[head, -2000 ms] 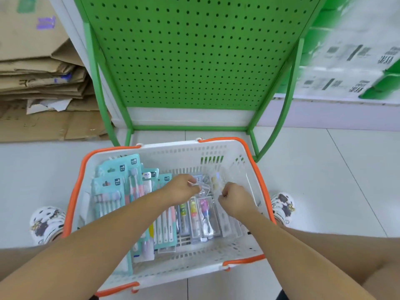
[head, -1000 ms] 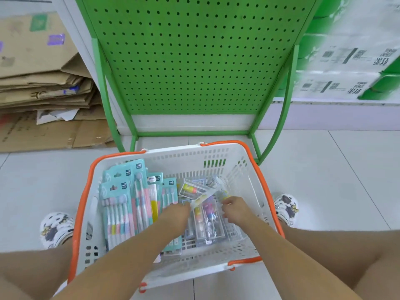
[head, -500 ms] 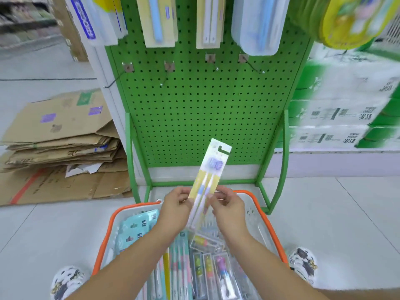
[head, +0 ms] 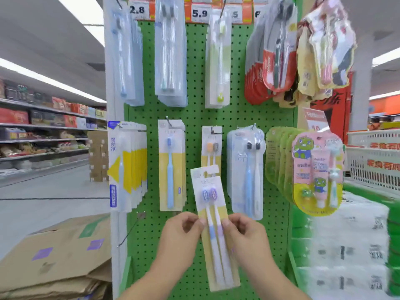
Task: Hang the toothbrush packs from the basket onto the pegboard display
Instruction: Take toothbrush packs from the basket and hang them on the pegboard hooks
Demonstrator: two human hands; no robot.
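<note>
From the head camera, a person stands close to a green pegboard [head: 194, 68] hung with rows of toothbrush packs. Both hands are raised in front of it, sharing one toothbrush pack [head: 213, 224] — a yellow-and-white card with two brushes, one blue-handled and one purple, heads up. The left hand [head: 179, 237] pinches the card's left edge between thumb and curled fingers; the right hand [head: 246, 237] pinches the right edge the same way, so each grip is clamped on the pack. The pack tilts slightly, its top leaning left, and its hang-hole end overlaps the bottom of a hanging two-brush pack [head: 211, 146] with orange and grey heads. It is off the hook [head: 213, 130], held below it.

Just left of that hangs a single blue brush pack [head: 171, 165], and further left a stack of yellow-and-white packs [head: 127, 165]. To the right hang a clear blue-and-white brush pack [head: 246, 172] and a pink children's set [head: 318, 172] with a green cartoon figure. Price tags [head: 200, 13] run along the top. Flattened cardboard [head: 58, 258] lies on the floor at lower left — store shelves [head: 43, 131] stretch away behind it.
</note>
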